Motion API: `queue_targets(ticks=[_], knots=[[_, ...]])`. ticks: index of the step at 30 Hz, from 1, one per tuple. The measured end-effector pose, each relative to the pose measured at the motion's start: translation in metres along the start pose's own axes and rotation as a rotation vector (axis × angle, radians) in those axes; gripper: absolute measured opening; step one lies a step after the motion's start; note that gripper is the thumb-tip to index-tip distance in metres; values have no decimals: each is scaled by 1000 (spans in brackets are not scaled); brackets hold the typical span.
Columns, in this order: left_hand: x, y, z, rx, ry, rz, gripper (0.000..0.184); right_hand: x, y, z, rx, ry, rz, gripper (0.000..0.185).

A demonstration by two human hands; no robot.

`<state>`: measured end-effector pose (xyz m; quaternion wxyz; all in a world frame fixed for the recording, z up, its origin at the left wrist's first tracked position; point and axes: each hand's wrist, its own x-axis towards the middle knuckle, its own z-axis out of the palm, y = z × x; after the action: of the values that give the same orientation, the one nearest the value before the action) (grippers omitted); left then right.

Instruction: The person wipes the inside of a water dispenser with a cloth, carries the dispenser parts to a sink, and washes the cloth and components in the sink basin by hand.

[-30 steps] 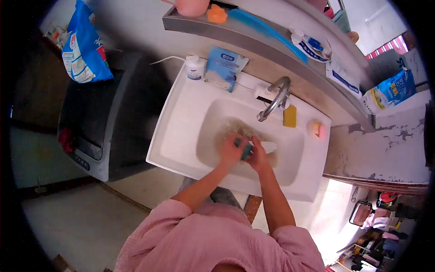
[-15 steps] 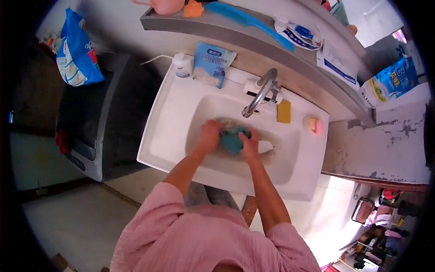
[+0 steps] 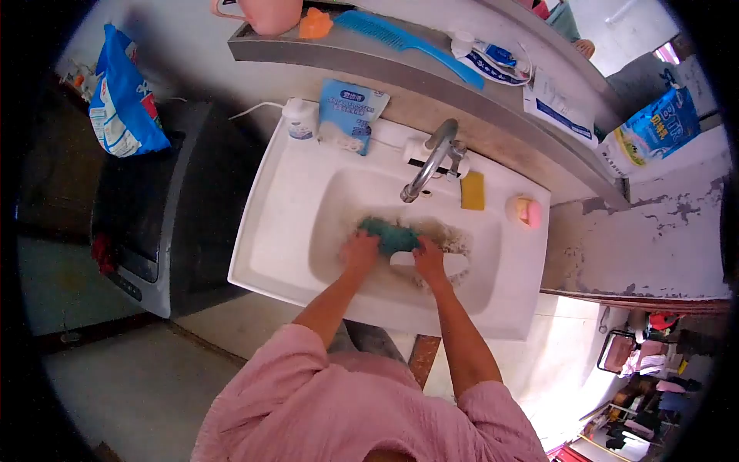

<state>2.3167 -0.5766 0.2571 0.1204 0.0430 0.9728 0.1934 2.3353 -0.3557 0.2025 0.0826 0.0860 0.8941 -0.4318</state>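
A teal, wet, cloth-like item point(image 3: 391, 236) stretches between my two hands, down in the murky water of the white sink basin point(image 3: 329, 204). At its left end, my left hand point(image 3: 360, 250) is closed on it. My right hand point(image 3: 428, 258) grips the right end, its fingers partly hidden. Beside and under that hand lies a long, rounded white object point(image 3: 456, 264), partly covered; its kind cannot be made out. The chrome faucet point(image 3: 436, 162) arches over the basin behind the hands.
On the sink rim are a white bottle point(image 3: 300, 119), a blue pouch point(image 3: 350, 115), a yellow sponge point(image 3: 473, 191) and pink soap point(image 3: 528, 212). Above runs a shelf point(image 3: 308, 52) with a blue comb point(image 3: 412, 42). A dark washing machine point(image 3: 177, 208) stands left.
My hands have moved slightly apart, the left one lower. The teal item is now stretched sideways rather than bunched, and more of the white object shows. The camera view has shifted slightly.
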Motion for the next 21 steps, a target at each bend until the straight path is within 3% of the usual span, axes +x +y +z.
queue_targets(ticks=[3, 4, 6, 8, 9, 11, 14, 16, 17, 19, 20, 21], knots=[[28, -1, 57, -953, -263, 172, 26, 1, -54, -2, 598, -128, 383, 32], [17, 21, 29, -924, -199, 160, 28, 0, -62, -10, 879, -210, 480, 32], [-13, 65, -28, -851, -46, 236, 30, 0, -62, -9, 1353, -404, 448, 34], [-33, 83, -51, -747, 135, 418, 33, 10, -51, 4, 1728, -622, 155, 36], [-39, 85, -66, -664, 162, 462, 37, 8, -56, 5, 1788, -670, 123, 35], [-49, 88, -87, -500, 210, 548, 45, 3, -70, 7, 1775, -641, 105, 33], [-32, 82, -96, -493, 220, 91, 46, 3, -97, 26, 1303, -234, 207, 30], [-7, 56, -62, -436, 300, -86, 44, 2, -102, 43, 896, -30, 130, 28], [1, 42, -62, -511, 233, -149, 40, 2, -103, 48, 746, 47, 83, 27], [4, 11, -65, -436, 109, -139, 34, -1, -119, 40, 816, 12, 171, 25], [2, -4, -66, -287, 55, -66, 32, -6, -148, 19, 897, -70, 338, 25], [1, -13, -66, -134, -1, 9, 30, -1, -153, 11, 732, -72, 198, 25]])
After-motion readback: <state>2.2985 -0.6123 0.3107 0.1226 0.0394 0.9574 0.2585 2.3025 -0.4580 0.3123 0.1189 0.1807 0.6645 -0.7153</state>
